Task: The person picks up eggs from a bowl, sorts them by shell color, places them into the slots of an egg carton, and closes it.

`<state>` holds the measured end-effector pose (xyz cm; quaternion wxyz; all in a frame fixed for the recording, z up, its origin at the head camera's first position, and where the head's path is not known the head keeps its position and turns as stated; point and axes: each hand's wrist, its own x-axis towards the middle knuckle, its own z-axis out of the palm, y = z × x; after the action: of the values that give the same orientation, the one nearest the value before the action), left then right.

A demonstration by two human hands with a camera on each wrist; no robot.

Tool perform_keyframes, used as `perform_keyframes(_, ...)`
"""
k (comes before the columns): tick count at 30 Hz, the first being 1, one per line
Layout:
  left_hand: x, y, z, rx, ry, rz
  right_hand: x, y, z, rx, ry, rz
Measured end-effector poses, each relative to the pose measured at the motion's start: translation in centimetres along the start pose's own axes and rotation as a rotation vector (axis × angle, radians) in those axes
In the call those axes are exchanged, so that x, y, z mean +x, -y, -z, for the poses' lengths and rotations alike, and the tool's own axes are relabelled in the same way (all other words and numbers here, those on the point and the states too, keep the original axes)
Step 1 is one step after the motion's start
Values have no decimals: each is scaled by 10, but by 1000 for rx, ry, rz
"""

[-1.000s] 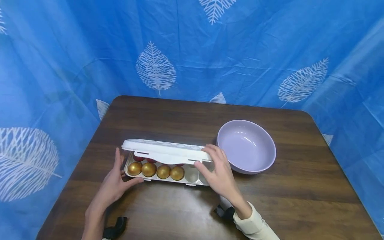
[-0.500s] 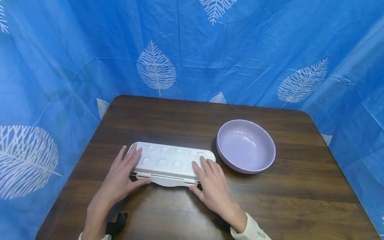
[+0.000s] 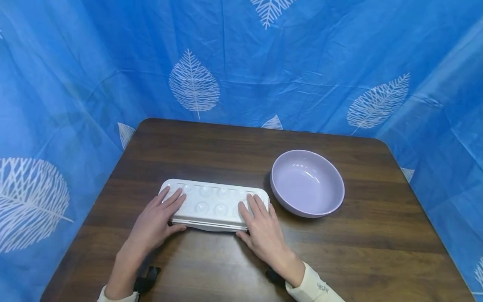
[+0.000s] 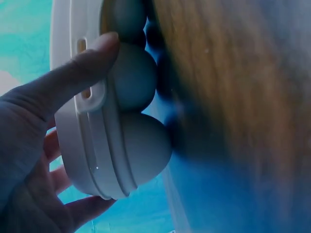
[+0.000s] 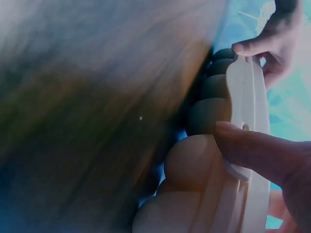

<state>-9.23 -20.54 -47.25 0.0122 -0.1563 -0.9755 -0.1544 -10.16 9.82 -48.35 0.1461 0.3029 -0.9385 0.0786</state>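
A white plastic egg box (image 3: 211, 199) lies on the table with its dimpled lid down, so what is inside is hidden. On the lid's left end rests my left hand (image 3: 151, 222), fingers extended and thumb at the front flap. My right hand (image 3: 266, 233) lies likewise over the right end, fingers fairly straight. The left wrist view has the left thumb (image 4: 82, 70) pressing the slotted flap above the rounded egg cups (image 4: 143, 145). From the right wrist, the right thumb (image 5: 257, 148) touches the flap (image 5: 237, 92), which hangs along the lid's front edge.
A lilac bowl (image 3: 307, 182) stands just right of the egg box, near the right hand. The brown wooden table (image 3: 362, 247) ends at a blue curtain (image 3: 241, 63) with white leaf prints behind and at the sides.
The lid was partly raised over gold and red eggs a second ago; it came down. Both hands moved onto it, and the front flap has since swung down from jutting outward.
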Motion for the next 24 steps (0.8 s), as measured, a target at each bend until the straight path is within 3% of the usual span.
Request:
perform_keyframes(9,1,-5,-2,48,-85,-42,3,5,4,-76,22,16)
perform_keyframes(18,-2,-6,6,13,35,-9,2,5,2,-54,55,13)
perform_keyframes(24,-2,-6,1,53,-4,-25,1,4,-1,-68,39,16)
